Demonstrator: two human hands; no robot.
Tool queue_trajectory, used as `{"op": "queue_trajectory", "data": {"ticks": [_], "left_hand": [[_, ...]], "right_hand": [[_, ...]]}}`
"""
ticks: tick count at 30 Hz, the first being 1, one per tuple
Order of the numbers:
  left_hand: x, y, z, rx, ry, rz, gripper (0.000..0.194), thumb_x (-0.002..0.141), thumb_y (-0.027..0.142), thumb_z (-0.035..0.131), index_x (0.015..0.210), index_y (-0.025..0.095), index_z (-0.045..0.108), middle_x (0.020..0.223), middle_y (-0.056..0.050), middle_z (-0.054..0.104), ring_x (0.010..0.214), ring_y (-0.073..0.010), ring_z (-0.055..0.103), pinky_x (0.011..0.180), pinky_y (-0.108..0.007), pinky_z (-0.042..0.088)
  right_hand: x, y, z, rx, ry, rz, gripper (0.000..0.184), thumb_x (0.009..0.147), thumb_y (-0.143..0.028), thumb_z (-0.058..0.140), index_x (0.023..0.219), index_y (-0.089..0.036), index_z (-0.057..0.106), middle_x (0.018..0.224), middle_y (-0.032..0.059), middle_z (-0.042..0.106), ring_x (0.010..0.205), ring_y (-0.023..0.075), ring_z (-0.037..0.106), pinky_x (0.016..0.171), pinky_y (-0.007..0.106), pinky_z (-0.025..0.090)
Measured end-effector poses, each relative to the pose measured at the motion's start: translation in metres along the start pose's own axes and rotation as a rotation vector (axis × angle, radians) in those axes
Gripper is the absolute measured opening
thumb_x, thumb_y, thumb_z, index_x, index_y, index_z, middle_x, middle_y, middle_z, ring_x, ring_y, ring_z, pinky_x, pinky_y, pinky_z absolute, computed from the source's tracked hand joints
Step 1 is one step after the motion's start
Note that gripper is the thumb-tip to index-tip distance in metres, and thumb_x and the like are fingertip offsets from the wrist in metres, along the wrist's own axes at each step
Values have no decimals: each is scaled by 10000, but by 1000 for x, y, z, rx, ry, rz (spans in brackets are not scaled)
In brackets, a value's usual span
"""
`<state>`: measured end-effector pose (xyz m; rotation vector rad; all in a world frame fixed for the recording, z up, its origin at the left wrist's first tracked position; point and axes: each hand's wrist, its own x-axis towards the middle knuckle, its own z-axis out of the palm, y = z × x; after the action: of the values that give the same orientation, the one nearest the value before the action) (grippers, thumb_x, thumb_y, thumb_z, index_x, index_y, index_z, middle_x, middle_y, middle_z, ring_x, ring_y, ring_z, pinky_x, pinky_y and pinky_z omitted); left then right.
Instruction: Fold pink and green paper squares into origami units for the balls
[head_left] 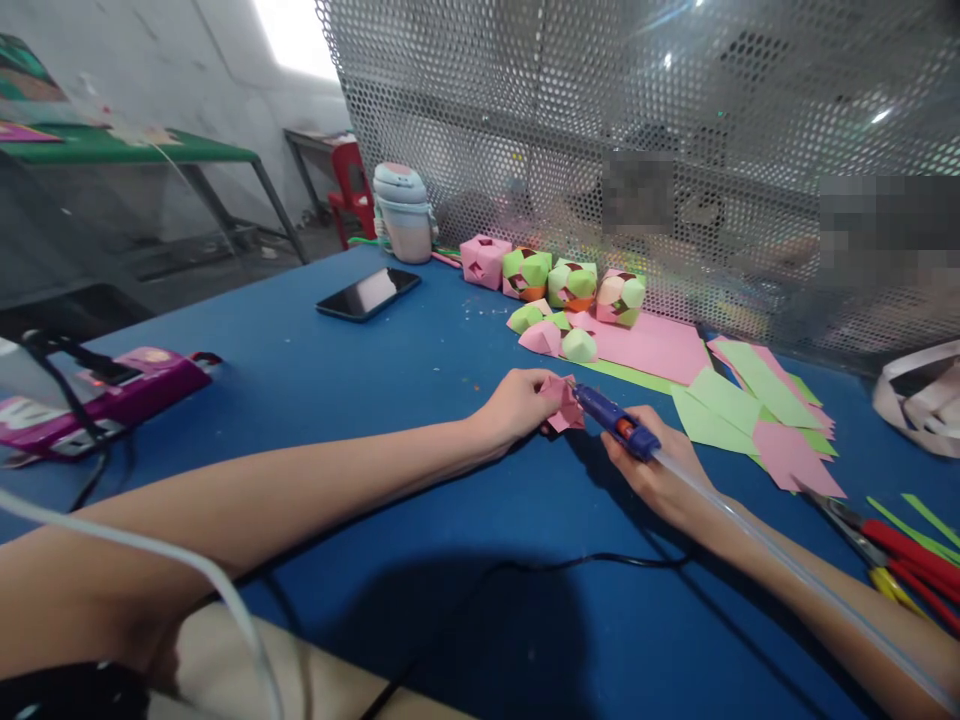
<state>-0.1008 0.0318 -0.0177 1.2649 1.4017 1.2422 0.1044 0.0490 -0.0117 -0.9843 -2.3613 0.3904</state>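
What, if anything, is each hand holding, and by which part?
The left hand pinches the pink folded paper at its left edge. The right hand holds the blue glue gun toward its rear; the exact grip is hidden.

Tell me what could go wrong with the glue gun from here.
The nozzle of the glue gun is close to the left hand, so hot glue might reach its fingers.
Stray glue could mark the pink folded paper being pinched there.
The black cord lies loosely across the table and might snag.
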Motion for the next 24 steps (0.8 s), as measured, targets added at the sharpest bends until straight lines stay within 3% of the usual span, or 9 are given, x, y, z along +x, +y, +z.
{"op": "queue_trajectory", "data": {"ticks": [6,24], "left_hand": [[2,-2,0,19,-5,-22,116,673,63,513,695,140,596,591,17,572,472,-75,513,439,-197,427],[12,0,-4,28,-82,-100,114,661,41,539,636,146,574,526,19,555,412,-72,492,406,-201,406]], "right_hand": [[-5,8,1,-85,35,-29,163,864,-346,492,965,-219,489,773,40,637,584,163,581,537,279,409],[-3,6,0,-57,14,-37,134,845,-309,497,947,-222,486,755,30,639,552,152,561,526,268,405]]}}
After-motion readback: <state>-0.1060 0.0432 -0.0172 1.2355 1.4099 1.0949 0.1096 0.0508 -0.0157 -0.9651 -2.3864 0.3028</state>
